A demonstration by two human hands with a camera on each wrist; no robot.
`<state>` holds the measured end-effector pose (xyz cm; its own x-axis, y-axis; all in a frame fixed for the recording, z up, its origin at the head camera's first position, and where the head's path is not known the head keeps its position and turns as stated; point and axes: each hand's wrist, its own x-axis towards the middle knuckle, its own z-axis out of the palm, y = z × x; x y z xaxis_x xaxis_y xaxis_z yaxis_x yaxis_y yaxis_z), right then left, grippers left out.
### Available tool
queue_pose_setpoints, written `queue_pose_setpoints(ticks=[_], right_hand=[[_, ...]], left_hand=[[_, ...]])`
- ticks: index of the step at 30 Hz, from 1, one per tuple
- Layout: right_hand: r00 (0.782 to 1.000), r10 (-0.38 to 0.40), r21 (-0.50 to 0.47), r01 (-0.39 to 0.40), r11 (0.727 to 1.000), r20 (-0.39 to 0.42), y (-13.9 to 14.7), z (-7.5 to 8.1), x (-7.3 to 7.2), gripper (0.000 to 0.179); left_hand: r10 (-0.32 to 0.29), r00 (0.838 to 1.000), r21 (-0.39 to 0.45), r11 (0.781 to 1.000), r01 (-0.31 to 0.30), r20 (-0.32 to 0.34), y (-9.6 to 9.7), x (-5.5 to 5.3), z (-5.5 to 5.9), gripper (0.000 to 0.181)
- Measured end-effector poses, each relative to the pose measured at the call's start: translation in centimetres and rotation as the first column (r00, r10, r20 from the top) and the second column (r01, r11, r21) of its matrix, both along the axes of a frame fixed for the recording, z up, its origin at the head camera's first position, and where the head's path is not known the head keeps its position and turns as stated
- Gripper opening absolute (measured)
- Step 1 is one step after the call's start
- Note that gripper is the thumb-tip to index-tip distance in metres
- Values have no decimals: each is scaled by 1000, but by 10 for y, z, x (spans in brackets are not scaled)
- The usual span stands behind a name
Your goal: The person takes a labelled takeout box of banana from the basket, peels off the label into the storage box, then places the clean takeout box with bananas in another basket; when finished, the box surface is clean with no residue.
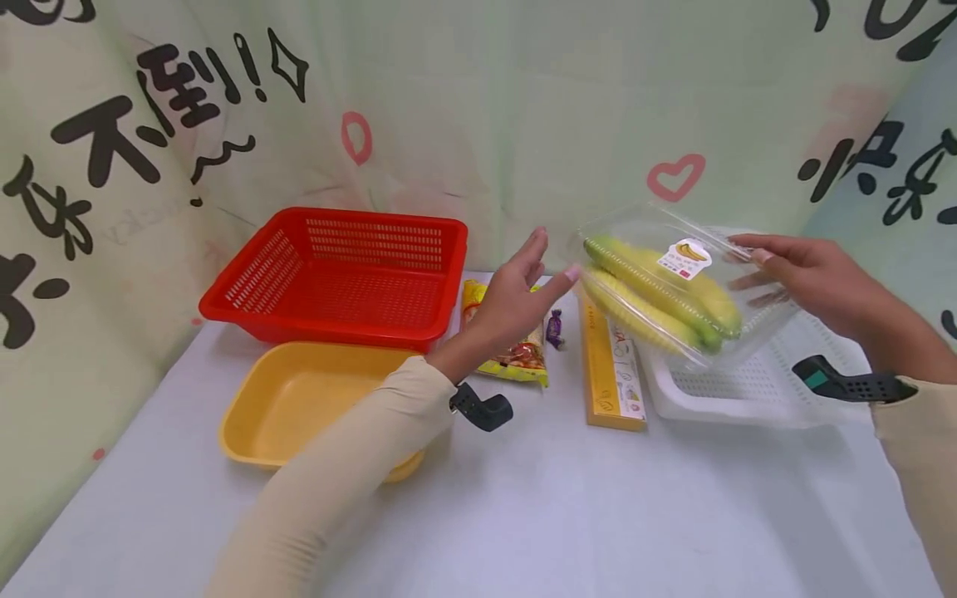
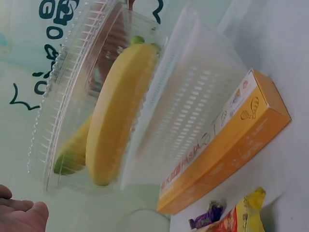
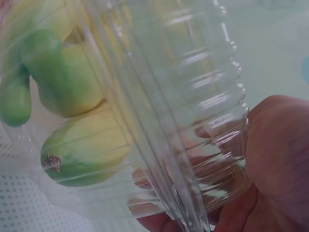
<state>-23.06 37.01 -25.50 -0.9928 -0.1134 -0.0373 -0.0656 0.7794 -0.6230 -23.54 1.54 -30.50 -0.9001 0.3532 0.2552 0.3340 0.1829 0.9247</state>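
A transparent plastic clamshell box [image 1: 635, 223] with bananas [image 1: 643, 291] inside hangs tilted above the white basket [image 1: 733, 409]. My right hand [image 1: 830, 278] grips its right end, thumb on the near side and fingers seen through the plastic in the right wrist view. On the lid is a white banana label [image 1: 685, 258]. My left hand [image 1: 512, 291] is held out by the box's left end, fingers extended and thumb pointing at it. In the left wrist view a small gap separates the left fingertips [image 2: 38, 212] from the box.
A red basket [image 1: 329, 332] stands at the back left, with a yellow basin [image 1: 299, 399] in front. Between the baskets lie a yellow snack bag [image 1: 523, 365], a purple wrapped candy [image 1: 554, 329] and an orange-yellow pasta box [image 1: 615, 390]. A printed curtain [image 1: 493, 166] hangs behind.
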Motion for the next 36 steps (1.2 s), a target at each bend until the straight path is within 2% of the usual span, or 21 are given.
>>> queue_pose_setpoints(ticks=[6,10,16,22,27,33,36], right_hand=[[999,43,-46,-42,998,11,-11,-6,2,57],[997,80,-92,-80,993,-4,-20,-10,6,54],[985,171,-135,-174,976,-29,-40,-15,9,50],[972,225,-193,-233,953,-63,-60,-17,15,46],[953,291,-216,-303,928,-89,-72,-17,20,42],[927,361,-266,-376,888,-103,-84,-18,24,41],[917,383,-269,-400,876,-115,-89,-17,25,40]], left_hand=[[49,998,-70,996,-47,28,-14,-7,1,89],[41,998,-107,994,-35,52,-22,-9,-2,92],[4,999,-152,988,3,47,-37,-9,-9,91],[-49,999,-187,981,48,-3,-52,-1,-5,99],[-107,994,-159,982,100,-35,-63,7,-4,104],[-171,972,-103,982,155,-163,-76,16,-8,91],[-177,973,-98,982,164,-150,-81,26,-7,94]])
